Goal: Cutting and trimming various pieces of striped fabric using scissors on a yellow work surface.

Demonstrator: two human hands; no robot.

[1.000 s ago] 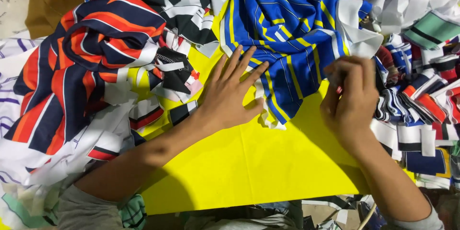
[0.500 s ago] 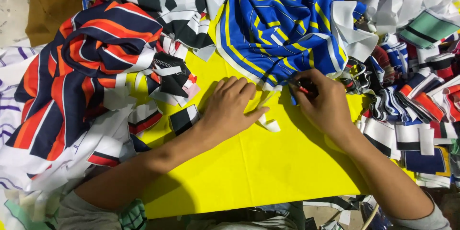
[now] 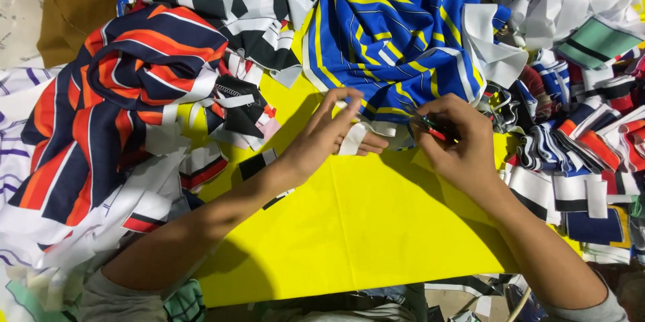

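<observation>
Fabric covers nearly everything around my hands: soft, crumpled knit pieces heaped on a smooth yellow sheet [image 3: 349,228] that lies flat across the near middle. My left hand [image 3: 329,135] rests on the sheet with its fingers bent, pinching the lower hem of the blue garment [image 3: 396,33] together with a narrow white strip [image 3: 353,139] that pokes out between the fingers. My right hand [image 3: 457,137] is curled just to the right of it, thumb and fingers closed around a small red-handled tool [image 3: 433,128] (I cannot tell exactly what kind), its tip meeting the same hem.

The blue garment is royal blue with thin yellow stripes and a white trim piece, rumpled into folds, and spreads from my fingers toward the far side. To the left lies a bundled navy, orange and white striped garment [image 3: 114,94]. Farther off sits a black and white patterned piece [image 3: 228,0]. On the right, a pile of small striped collar pieces [image 3: 578,161] is stacked loosely, overlapping.
</observation>
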